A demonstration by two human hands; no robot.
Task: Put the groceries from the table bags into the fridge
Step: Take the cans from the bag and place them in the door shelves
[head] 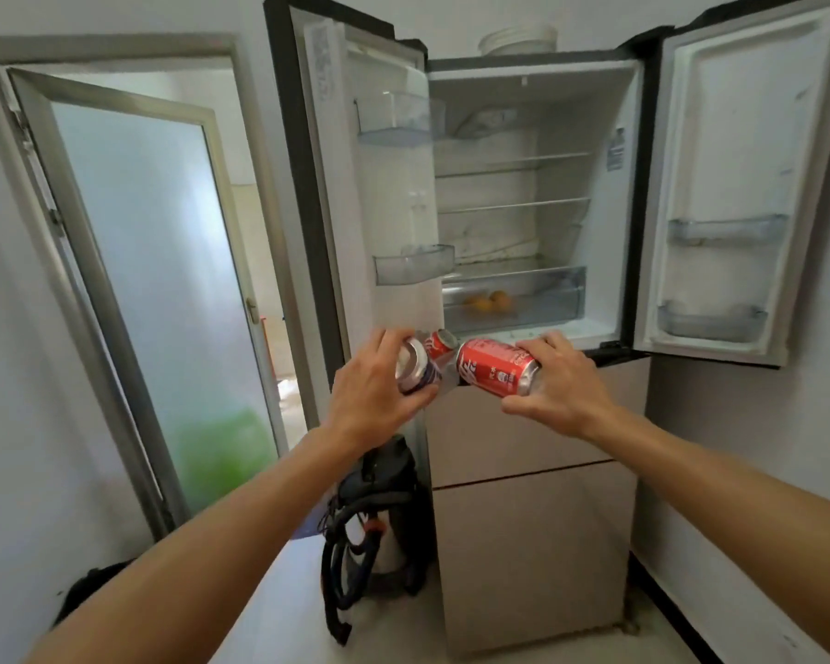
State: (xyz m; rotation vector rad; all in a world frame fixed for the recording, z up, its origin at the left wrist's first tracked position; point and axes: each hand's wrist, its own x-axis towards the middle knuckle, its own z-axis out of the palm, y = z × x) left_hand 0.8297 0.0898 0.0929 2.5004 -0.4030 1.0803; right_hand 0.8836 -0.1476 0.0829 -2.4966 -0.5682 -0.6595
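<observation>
My left hand (379,390) grips a can (415,371) whose silver top faces me. A second red can (439,344) shows just behind it, and I cannot tell what holds that one. My right hand (564,381) holds a red can (494,373) lying sideways. Both hands hover in front of the open fridge (533,194), at the level of its lower edge. Both fridge doors stand wide open. Oranges (489,301) lie in the clear drawer (547,299) under the shelves.
Door bins hang on the left door (415,263) and the right door (727,230). A dark vacuum cleaner (379,519) with a hose stands on the floor left of the fridge's lower drawers (533,519). A frosted glass door (145,261) is ajar at the left.
</observation>
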